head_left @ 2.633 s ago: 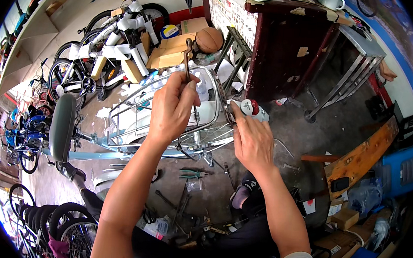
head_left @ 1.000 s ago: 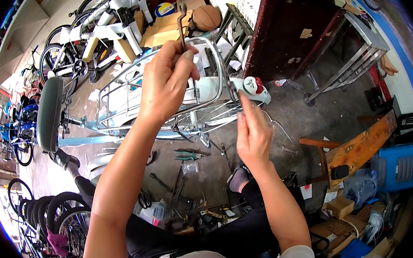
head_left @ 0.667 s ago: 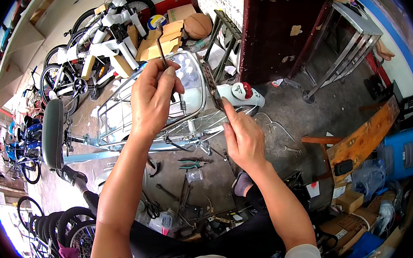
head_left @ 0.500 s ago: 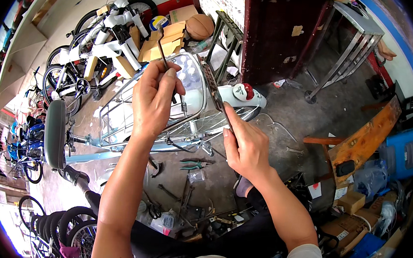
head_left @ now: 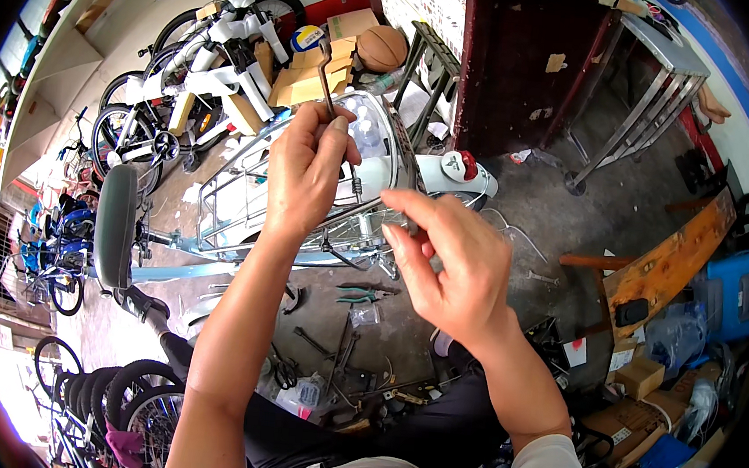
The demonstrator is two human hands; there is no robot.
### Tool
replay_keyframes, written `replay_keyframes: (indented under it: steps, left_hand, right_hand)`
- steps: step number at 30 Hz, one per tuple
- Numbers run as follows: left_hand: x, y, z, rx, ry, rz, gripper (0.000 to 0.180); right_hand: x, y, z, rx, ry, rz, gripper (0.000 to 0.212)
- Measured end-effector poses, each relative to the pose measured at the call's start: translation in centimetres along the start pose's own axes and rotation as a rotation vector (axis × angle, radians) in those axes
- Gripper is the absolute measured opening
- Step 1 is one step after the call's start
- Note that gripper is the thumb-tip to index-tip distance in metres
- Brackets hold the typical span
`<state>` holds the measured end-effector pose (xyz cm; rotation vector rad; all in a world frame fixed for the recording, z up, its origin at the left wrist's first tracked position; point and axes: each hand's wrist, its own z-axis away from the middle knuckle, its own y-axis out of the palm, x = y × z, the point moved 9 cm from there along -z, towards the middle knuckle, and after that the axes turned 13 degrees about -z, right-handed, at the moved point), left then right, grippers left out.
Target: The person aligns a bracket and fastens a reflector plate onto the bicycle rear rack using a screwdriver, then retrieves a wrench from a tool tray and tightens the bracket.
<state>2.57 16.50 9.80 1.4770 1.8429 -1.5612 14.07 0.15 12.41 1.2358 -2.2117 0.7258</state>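
My left hand (head_left: 305,171) is raised over the rear of an upturned-looking light blue bicycle and grips a dark bent metal tool (head_left: 327,70), whose long end sticks up past my fingers. My right hand (head_left: 447,266) is just to its right, with thumb and fingertips pinched on the end of a thin metal rod (head_left: 361,206) beside the rear wheel. Under both hands are the bicycle's silver wire rack (head_left: 241,193) and white mudguard (head_left: 380,138). Its grey saddle (head_left: 116,224) is to the left. What exactly sits between my right fingertips is hidden.
Pliers and other hand tools (head_left: 361,294) lie on the concrete floor below the wheel. White bicycles (head_left: 211,72), cardboard boxes (head_left: 316,75) and a basketball (head_left: 380,48) stand behind. A dark cabinet (head_left: 520,61), a metal table frame (head_left: 640,105), a wooden plank (head_left: 672,257) and stacked tyres (head_left: 111,389) surround me.
My left hand has kept its grip on the tool and dropped slightly. My right hand moved in toward the wheel and its fingers curled from stretched out into a pinch.
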Motion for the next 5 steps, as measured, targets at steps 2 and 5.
replay_keyframes:
  steps: [2,5]
  left_hand:
    - [0.0,0.1,-0.1,0.003,-0.003,-0.001,0.018]
    - [0.0,-0.4,0.3,-0.035,0.039,0.015,0.018]
  right_hand:
    - [-0.6,-0.2,-1.4,-0.001,0.003,-0.032,0.024]
    - [-1.8,-0.1,-2.9,-0.036,0.045,-0.217,0.022]
